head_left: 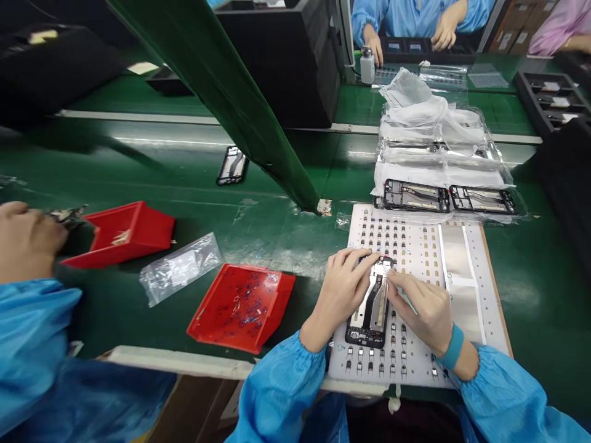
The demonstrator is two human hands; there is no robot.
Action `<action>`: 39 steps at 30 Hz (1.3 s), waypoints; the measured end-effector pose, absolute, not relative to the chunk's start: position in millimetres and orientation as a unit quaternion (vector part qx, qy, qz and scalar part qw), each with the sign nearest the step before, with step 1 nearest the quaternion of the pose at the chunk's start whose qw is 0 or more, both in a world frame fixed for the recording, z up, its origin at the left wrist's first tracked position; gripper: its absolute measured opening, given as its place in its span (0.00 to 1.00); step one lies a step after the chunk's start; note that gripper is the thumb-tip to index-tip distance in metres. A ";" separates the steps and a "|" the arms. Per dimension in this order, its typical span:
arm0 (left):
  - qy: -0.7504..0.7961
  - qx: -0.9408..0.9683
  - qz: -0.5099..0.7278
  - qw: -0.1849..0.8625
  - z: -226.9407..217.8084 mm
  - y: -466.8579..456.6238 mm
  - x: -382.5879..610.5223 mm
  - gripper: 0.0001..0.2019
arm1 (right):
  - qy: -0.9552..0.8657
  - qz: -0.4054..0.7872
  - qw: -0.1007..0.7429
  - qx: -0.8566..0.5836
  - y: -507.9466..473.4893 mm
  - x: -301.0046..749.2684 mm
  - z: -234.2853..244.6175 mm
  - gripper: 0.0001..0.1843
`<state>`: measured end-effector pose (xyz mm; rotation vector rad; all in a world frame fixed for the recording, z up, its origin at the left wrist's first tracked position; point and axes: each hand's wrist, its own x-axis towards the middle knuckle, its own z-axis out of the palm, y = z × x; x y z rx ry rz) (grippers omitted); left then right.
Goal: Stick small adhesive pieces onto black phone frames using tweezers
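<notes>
A black phone frame (375, 304) lies on a white sheet (496, 320) that carries rows of small dark parts. A silvery inner face and a dark flex cable show inside the frame. My left hand (342, 284) grips the frame along its upper left side, fingers over the top edge. At the upper right of the frame, my right hand (422, 303) is pinched close to the surface. Whatever sits between those fingertips is too small to make out. Around the right wrist is a teal band (453, 347).
Beyond the sheet, more phone frames (415, 195) rest on wrapped white packaging (434, 123). To the left are a red bin (240, 307), a plastic bag (182, 267) and another red bin (138, 231). A green post (240, 92) slants overhead. Co-workers' hands (25, 240) work nearby.
</notes>
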<state>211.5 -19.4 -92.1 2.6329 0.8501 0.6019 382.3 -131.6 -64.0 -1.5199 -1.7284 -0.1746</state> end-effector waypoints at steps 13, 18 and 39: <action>0.260 0.961 0.089 0.019 -71.3 -17.2 217.8 0.23 | -0.500 -0.115 0.482 -0.710 -221.6 508.2 -59.6 0.08; 0.249 0.967 0.040 -0.035 -62.5 -13.3 218.0 0.29 | -0.509 -0.116 0.487 -0.700 -234.3 537.7 -85.9 0.09; -0.005 0.998 -0.006 -0.063 -1.2 19.2 215.1 0.30 | -0.477 -0.094 0.540 -0.687 -244.4 543.4 -89.2 0.08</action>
